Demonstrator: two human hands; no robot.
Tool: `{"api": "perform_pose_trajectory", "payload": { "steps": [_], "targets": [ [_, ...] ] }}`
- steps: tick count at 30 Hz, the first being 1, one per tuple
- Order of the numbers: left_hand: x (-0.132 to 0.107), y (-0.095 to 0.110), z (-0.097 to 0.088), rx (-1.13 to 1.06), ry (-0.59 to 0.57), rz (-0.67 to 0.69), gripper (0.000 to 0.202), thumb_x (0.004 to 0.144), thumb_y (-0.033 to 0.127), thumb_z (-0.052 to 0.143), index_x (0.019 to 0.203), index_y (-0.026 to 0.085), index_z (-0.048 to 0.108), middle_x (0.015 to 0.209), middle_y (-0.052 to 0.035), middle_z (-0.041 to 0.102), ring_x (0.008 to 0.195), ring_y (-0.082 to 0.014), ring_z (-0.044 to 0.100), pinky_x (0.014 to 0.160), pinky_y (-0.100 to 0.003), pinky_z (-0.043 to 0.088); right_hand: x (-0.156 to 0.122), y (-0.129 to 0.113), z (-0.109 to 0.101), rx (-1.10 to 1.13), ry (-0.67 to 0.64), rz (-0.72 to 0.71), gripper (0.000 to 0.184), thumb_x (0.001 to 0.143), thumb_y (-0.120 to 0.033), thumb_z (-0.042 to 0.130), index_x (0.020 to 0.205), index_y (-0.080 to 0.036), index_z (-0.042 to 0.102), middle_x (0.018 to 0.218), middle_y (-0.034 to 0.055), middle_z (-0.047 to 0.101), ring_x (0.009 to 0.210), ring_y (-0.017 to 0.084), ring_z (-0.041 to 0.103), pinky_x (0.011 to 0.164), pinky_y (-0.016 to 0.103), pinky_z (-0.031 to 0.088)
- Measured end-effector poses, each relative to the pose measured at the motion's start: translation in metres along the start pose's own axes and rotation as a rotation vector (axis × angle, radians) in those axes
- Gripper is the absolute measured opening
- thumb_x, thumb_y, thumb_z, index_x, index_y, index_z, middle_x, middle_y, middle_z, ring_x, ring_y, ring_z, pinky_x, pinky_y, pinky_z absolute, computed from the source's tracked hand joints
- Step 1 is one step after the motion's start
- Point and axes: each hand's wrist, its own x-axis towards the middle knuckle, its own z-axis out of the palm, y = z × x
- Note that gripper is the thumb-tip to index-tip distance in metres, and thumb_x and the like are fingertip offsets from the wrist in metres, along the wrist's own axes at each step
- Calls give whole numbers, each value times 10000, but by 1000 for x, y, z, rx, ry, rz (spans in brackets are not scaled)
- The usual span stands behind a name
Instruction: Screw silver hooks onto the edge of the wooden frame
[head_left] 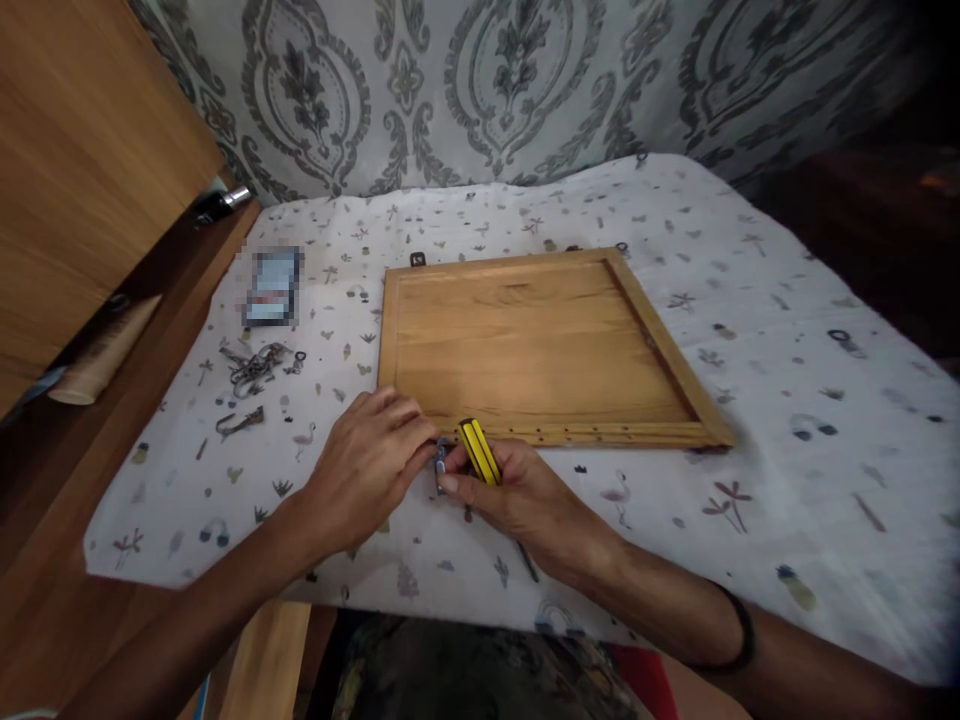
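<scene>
A wooden panel (pixel 517 340) with a raised frame lies on the patterned cloth, with a row of small dark holes along its near edge. My left hand (pixel 379 460) is closed over the near left corner of the panel, fingertips curled at its edge. In my right hand (pixel 529 500), a screwdriver (pixel 480 452) with a yellow and black handle rests in the palm, its shaft pointing back below the hand. Between the thumb and a finger of that hand is a small metal hook (pixel 440 465), beside the panel's near edge and close to my left fingertips.
Several metal hooks (pixel 259 368) lie in a heap left of the panel, with another hook (pixel 240 421) nearer. A blurred phone-like object (pixel 273 286) lies beyond them. A wooden cabinet (pixel 90 130) stands at left, and a patterned curtain (pixel 405 90) hangs behind.
</scene>
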Motion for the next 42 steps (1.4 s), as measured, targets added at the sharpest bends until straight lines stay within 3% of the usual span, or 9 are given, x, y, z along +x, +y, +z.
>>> {"api": "perform_pose_trajectory", "payload": {
  "steps": [6, 12, 19, 22, 26, 29, 34, 38, 42],
  "targets": [
    [4, -1, -6, 150, -95, 79, 219, 1005, 165, 542, 812, 174, 646, 797, -35, 626, 835, -237, 528, 722, -378, 390, 6, -2, 2, -29, -19, -22, 266, 664, -383, 798, 732, -207, 610, 627, -64, 485, 566, 98, 339, 538, 270, 249],
    [4, -2, 0, 253, -201, 155, 123, 941, 89, 534, 879, 152, 619, 842, -66, 605, 846, -257, 523, 763, -395, 443, 9, 1, 3, -36, -30, -27, 262, 659, -362, 784, 709, -198, 585, 640, -58, 488, 594, 100, 376, 566, 259, 297],
    [6, -2, -5, 119, -82, 126, 234, 1034, 132, 436, 860, 160, 589, 817, -51, 586, 808, -222, 528, 720, -350, 451, 5, -1, 2, -66, -65, -82, 226, 746, -353, 730, 707, -201, 568, 640, -55, 468, 615, 104, 382, 590, 255, 310],
    [8, -7, -18, -43, -30, 48, 229, 1052, 171, 433, 882, 182, 587, 827, -32, 611, 823, -199, 550, 729, -327, 456, 1, -3, 1, -92, -57, -70, 220, 790, -378, 705, 754, -205, 575, 659, -46, 478, 623, 110, 398, 591, 251, 320],
    [7, -18, -28, -248, -2, -179, 150, 1008, 221, 515, 899, 193, 614, 824, -6, 656, 775, -160, 605, 704, -289, 467, -4, -4, -1, -163, -67, -46, 230, 834, -415, 692, 786, -218, 581, 602, -63, 410, 551, 104, 311, 507, 247, 237],
    [5, -27, -22, -453, 10, -321, 137, 961, 268, 565, 880, 187, 640, 781, 5, 678, 709, -138, 624, 642, -253, 472, -5, -4, -2, -184, -67, -35, 245, 843, -431, 694, 802, -220, 577, 585, -72, 386, 515, 97, 273, 472, 251, 197],
    [5, -33, -9, -695, -3, -442, 97, 880, 258, 629, 840, 172, 647, 752, -4, 677, 668, -123, 621, 606, -225, 495, -2, -3, 0, -200, -49, -32, 242, 866, -441, 641, 805, -224, 553, 543, -88, 344, 467, 90, 254, 424, 245, 171],
    [7, -36, -7, -619, -1, -321, 114, 883, 175, 588, 927, 177, 693, 812, -12, 689, 709, -120, 616, 611, -216, 473, 1, -5, 4, -227, -18, -51, 227, 828, -417, 644, 787, -215, 551, 600, -59, 471, 471, 80, 350, 405, 227, 226],
    [5, -40, -5, -469, -35, -131, 187, 933, 132, 554, 929, 189, 733, 790, -7, 680, 720, -124, 614, 640, -228, 455, 5, -8, 8, -192, 9, 11, 177, 831, -350, 655, 789, -213, 552, 570, -61, 529, 416, 65, 336, 381, 212, 222]
  ]
}}
